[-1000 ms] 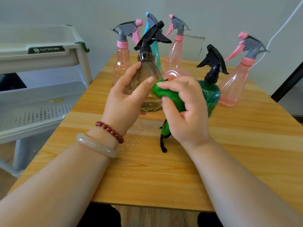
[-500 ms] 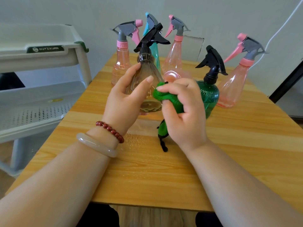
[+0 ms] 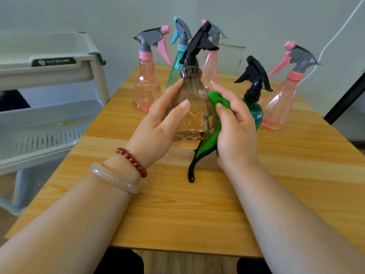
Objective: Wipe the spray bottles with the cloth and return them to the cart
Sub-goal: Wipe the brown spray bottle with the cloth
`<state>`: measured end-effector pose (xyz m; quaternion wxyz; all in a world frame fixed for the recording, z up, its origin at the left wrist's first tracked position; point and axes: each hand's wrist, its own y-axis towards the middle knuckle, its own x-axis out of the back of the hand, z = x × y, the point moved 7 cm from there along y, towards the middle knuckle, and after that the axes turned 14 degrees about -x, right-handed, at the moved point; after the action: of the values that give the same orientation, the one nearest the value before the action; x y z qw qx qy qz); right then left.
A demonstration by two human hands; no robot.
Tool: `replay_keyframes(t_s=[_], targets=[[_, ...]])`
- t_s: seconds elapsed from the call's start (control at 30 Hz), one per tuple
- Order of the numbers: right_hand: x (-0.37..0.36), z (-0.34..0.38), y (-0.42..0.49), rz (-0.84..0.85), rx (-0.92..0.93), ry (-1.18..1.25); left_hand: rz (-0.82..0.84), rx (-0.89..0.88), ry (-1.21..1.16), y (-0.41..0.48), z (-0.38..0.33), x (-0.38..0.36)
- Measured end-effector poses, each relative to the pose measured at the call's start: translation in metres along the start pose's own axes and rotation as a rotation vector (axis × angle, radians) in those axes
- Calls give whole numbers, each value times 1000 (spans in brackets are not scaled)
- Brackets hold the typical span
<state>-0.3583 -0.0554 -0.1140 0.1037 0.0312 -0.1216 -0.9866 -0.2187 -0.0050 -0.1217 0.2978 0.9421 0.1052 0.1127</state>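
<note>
At the wooden table (image 3: 197, 214), no bottle is seen on the cart (image 3: 59, 115) yet. The smoky bottle (image 3: 194, 107) is enclosed by the grip of the left hand (image 3: 158, 125), and the green cloth (image 3: 218, 98), pinched by the right hand (image 3: 237, 131), is pressed on it. Five more bottles (image 3: 147, 89) are standing behind, probably not wiped yet.

Held bottle (image 3: 192, 107): clear smoky plastic, ribbed, glossy; black plastic trigger head (image 3: 199, 42). Cloth (image 3: 209, 142) against it: green, fuzzy, matt, black-edged. Table (image 3: 177, 214) under the bottle: light wood-grain, smooth, slight sheen, wet droplets. Cart (image 3: 59, 113) left of the bottle: matt pale plastic, perforated shelf.
</note>
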Motion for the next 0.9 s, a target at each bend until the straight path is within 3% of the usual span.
replay_keyframes(t_s=[0.2,0.37,0.47,0.57,0.63,0.77,0.83,0.9], targets=[[-10,9,-10,68,186,-220,19,92,-149,-4,7,3],[-19,13,-18,184,263,-148,-64,45,-263,-1,3,9],[-8,17,-13,33,341,-280,35,-21,-177,-1,0,4],[11,15,1,-180,264,-293,150,-22,-137,-5,1,-9],[14,14,2,-168,238,-308,167,-36,-102,-6,1,-14],[-3,26,-16,56,395,-389,68,-82,-45,-3,-6,-5],[-7,27,-14,20,447,-432,87,-109,1,-3,-7,-2],[0,27,-6,-140,470,-474,152,-103,16,-4,-4,-5]])
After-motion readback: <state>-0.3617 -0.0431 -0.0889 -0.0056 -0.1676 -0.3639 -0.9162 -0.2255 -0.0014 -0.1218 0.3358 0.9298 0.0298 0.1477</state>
